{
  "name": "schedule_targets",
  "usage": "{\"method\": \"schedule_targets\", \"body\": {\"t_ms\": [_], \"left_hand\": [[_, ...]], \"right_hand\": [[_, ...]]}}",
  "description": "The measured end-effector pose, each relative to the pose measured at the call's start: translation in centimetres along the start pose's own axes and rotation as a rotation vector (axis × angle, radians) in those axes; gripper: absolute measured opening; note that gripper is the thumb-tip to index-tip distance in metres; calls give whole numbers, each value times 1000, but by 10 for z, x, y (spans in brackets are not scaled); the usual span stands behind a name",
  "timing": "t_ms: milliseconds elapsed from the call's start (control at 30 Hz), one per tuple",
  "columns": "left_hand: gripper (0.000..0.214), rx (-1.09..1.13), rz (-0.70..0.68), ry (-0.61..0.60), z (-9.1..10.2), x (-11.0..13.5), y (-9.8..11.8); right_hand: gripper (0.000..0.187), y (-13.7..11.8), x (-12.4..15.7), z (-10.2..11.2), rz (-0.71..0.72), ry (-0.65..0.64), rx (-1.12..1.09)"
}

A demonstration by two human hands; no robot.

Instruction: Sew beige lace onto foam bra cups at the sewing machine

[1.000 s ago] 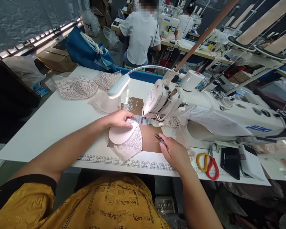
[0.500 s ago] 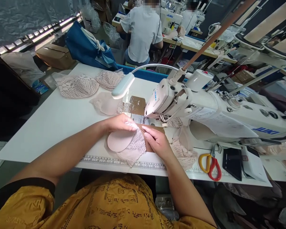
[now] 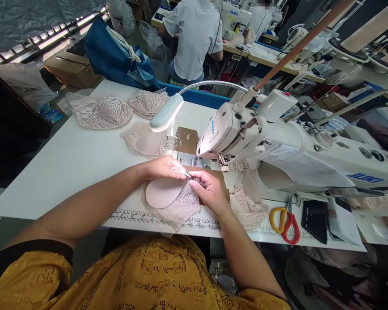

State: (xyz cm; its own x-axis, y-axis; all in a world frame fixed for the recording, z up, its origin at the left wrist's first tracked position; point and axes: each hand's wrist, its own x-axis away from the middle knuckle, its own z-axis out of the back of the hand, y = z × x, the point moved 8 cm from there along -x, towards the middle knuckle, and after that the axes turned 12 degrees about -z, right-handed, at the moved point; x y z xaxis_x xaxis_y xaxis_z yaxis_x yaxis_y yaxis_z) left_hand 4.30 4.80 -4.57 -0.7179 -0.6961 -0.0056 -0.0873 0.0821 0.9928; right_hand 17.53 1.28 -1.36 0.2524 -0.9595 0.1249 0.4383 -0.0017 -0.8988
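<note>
My left hand (image 3: 168,167) is closed, pinching the top edge of a pale pink bra cup (image 3: 164,193) with lace trim. The smooth cup faces up on the left, and its patterned lace (image 3: 187,200) hangs to the right over the table's front edge. In my right hand (image 3: 211,189) is a slim dark metal tool, apparently thread snips (image 3: 195,179). Their tip meets the fabric edge beside my left fingertips; the exact contact is too small to make out. Just beyond both hands is the needle area of the white sewing machine (image 3: 220,129).
More lace cups (image 3: 100,113) lie at the table's back left, and lace pieces (image 3: 247,202) lie right of my hand. Scissors (image 3: 286,219) with yellow and red handles rest beside a dark phone-like object (image 3: 314,220). A lamp (image 3: 167,113) hangs low. A person (image 3: 194,43) sits ahead.
The snips now show between my right fingers, with their tip at the cup's edge. My right hand has turned and shifted slightly left. My left hand keeps its pinch; the view has shifted a little.
</note>
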Motion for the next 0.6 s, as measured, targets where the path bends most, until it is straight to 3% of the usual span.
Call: {"method": "schedule_targets", "body": {"t_ms": [200, 367, 600], "left_hand": [[33, -2, 18, -2, -3, 1, 6], [34, 16, 34, -4, -3, 1, 3], [34, 23, 14, -49, -7, -2, 1]], "right_hand": [[22, 9, -3, 2, -33, 17, -100], [28, 19, -4, 1, -110, -88, -205], [26, 9, -5, -6, -62, -82, -96]]}}
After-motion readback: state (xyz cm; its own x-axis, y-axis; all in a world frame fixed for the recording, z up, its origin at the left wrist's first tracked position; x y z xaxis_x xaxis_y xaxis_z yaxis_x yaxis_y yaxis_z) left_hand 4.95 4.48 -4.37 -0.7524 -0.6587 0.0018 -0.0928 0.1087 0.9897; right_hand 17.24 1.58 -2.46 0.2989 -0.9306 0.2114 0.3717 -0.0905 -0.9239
